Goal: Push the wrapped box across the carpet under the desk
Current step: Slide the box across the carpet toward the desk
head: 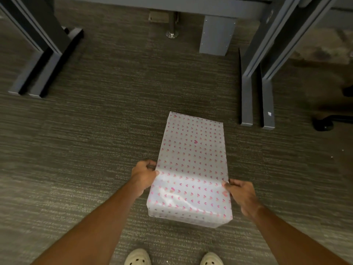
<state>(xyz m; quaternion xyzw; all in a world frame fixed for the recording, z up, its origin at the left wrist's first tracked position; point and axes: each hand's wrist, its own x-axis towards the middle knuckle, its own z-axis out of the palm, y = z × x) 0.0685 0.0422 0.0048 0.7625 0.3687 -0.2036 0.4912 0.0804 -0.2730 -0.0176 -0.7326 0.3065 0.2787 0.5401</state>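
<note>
Grip check: your left hand (144,175) and right hand (241,195) pinch the near sides of the box (192,165), arms stretched forward. It sits on the carpet (95,131), short of the desk (191,4).

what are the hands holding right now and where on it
Both hands grip the wrapped box by its long sides near the person's end: the left hand on its left edge, the right hand on its right edge.
</note>
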